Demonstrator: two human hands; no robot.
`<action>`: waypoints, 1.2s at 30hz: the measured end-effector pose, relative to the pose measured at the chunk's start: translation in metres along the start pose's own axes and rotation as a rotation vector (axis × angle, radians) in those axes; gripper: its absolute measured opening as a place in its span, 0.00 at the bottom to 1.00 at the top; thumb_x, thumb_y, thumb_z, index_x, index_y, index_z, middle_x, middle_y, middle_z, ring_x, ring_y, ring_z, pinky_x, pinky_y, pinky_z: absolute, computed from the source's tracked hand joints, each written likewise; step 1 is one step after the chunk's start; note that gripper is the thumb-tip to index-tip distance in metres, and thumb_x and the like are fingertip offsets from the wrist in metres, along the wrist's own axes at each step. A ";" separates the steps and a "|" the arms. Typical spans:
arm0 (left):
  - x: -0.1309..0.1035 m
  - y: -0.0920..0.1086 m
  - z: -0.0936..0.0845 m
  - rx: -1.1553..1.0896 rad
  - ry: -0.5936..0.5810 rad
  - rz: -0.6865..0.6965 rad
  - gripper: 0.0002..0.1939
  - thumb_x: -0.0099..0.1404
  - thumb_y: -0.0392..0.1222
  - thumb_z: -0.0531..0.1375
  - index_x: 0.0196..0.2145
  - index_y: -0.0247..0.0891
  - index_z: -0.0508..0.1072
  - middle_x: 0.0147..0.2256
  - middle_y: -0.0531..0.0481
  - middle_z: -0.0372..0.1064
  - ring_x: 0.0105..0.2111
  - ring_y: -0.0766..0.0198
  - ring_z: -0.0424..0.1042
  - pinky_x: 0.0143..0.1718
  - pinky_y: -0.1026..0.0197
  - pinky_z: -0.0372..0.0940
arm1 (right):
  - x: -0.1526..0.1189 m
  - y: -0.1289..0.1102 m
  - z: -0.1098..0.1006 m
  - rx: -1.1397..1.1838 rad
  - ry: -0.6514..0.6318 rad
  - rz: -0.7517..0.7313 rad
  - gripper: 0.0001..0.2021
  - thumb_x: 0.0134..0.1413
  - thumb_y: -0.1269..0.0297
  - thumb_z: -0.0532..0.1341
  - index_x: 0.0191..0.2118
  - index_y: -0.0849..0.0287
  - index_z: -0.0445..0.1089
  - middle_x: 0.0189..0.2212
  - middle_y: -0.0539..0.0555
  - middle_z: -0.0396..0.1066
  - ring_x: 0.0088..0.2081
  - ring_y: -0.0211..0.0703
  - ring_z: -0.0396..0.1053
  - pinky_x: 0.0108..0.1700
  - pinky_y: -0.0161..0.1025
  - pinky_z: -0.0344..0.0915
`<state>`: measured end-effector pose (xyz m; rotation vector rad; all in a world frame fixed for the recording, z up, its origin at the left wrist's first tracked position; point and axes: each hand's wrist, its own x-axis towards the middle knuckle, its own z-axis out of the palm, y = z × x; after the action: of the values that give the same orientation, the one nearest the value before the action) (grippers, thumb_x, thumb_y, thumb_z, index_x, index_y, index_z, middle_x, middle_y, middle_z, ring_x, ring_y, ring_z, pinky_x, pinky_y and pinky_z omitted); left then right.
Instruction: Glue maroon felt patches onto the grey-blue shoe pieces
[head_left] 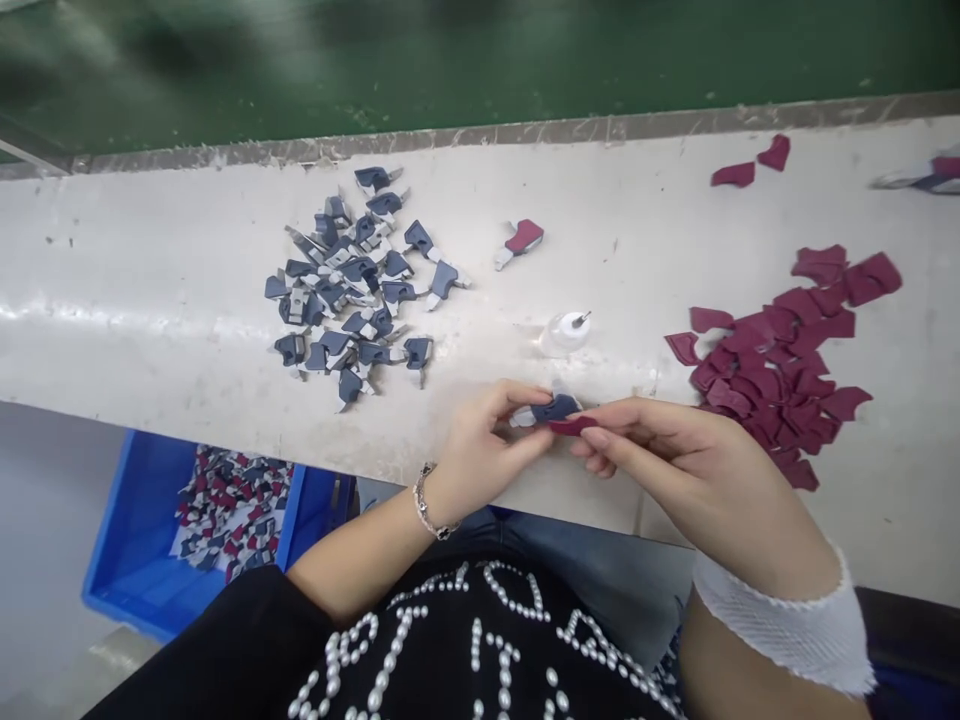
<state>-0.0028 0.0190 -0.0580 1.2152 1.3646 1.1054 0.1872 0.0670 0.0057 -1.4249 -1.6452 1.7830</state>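
Note:
Near the table's front edge, my left hand pinches a small dark blue and grey plastic part between thumb and fingers. My right hand grips a thin dark red piece by its right end, held against the lower side of the blue part. Whether the two are joined I cannot tell. Just beyond my hands stands a small clear bottle with a thin metal tip. Farther back lies a grey part with a red piece on it.
A heap of blue and grey parts lies left on the white table. Red pieces are piled right, with two more behind. A blue bin of mixed parts stands below left. A green wall borders the back.

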 end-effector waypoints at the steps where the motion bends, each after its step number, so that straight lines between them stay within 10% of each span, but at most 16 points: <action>1: 0.000 0.000 0.000 0.010 0.008 0.015 0.11 0.62 0.36 0.67 0.43 0.40 0.74 0.42 0.46 0.77 0.44 0.62 0.78 0.41 0.61 0.76 | 0.001 0.001 0.002 0.033 0.003 0.013 0.12 0.62 0.50 0.63 0.41 0.53 0.74 0.34 0.52 0.78 0.36 0.43 0.77 0.39 0.38 0.75; 19: 0.003 -0.007 0.002 0.074 0.000 0.235 0.17 0.62 0.37 0.68 0.48 0.37 0.73 0.44 0.46 0.78 0.44 0.64 0.80 0.46 0.64 0.77 | 0.018 0.011 -0.002 0.091 0.022 0.028 0.12 0.57 0.55 0.69 0.32 0.56 0.68 0.26 0.49 0.75 0.30 0.35 0.74 0.32 0.29 0.72; 36: 0.006 -0.006 -0.003 0.066 -0.038 0.274 0.16 0.62 0.38 0.68 0.48 0.39 0.75 0.43 0.47 0.79 0.44 0.64 0.80 0.48 0.64 0.77 | 0.028 0.013 -0.016 -0.012 -0.236 0.064 0.14 0.57 0.49 0.66 0.37 0.54 0.69 0.30 0.50 0.72 0.32 0.42 0.69 0.30 0.38 0.64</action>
<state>-0.0068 0.0240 -0.0639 1.4969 1.2384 1.2260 0.1927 0.0939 -0.0149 -1.3278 -1.7428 2.0482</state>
